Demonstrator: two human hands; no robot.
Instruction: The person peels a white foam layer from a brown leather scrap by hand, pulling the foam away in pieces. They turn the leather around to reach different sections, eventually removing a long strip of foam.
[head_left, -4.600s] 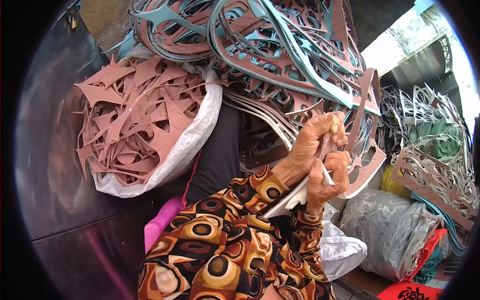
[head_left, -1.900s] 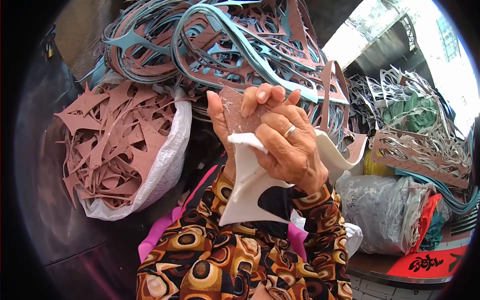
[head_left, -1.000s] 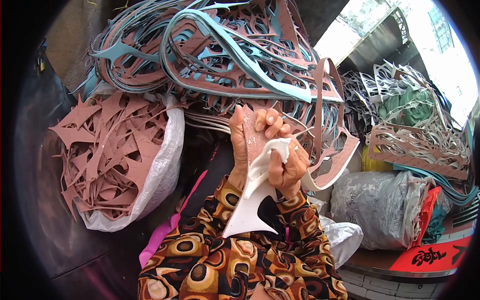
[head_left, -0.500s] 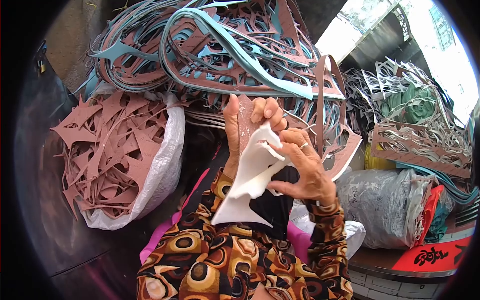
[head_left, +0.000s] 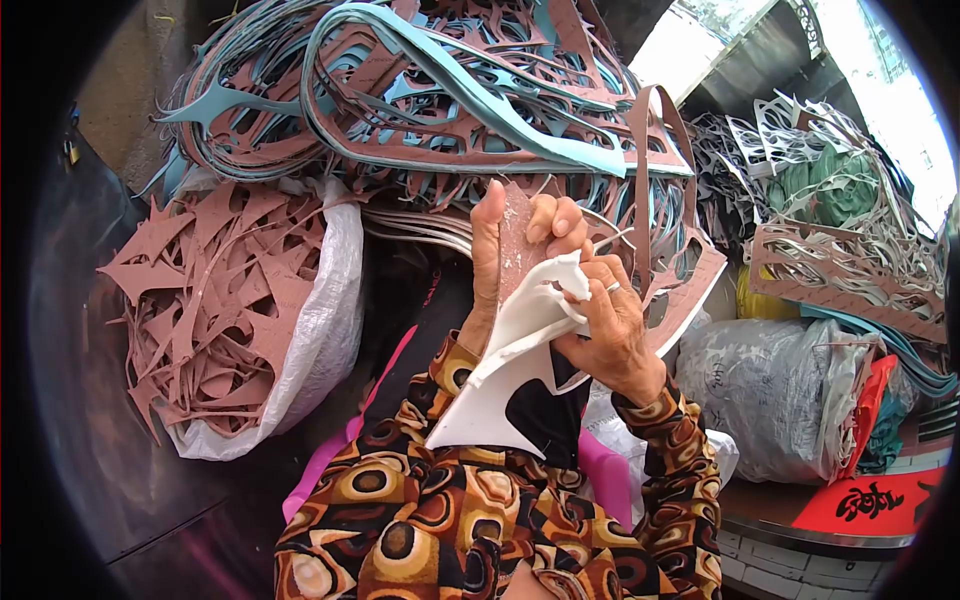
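Your left hand [head_left: 484, 275] is raised at the middle of the scene, thumb upright at its left edge; its fingers are wrapped around a speckled pinkish-brown flat sheet [head_left: 515, 235], their tips curling over on the right; below and in front of that sheet, between your two hands, spreads a soft white foam-like sheet with a curved cut-out [head_left: 488, 402], its lower points hanging near your lap and its upper edge folded forward.

Your right hand [head_left: 625, 335], with a ring on one finger, is at the right of this fold; its fingers are bent and touching the raised white edge, though you cannot tell from this view whether they pinch it.

You wear a brown, orange and black patterned top [head_left: 395, 490]; to your left stands a white woven sack [head_left: 335, 290] filled with pinkish-brown pointed scraps [head_left: 215, 290]; at the far side rises a heap of looped light-blue and pinkish-brown cut-out strips [head_left: 500, 118]; to the right lies a grey plastic-wrapped bundle [head_left: 765, 385], with a red sheet bearing black brush writing [head_left: 830, 508] nearer to you.
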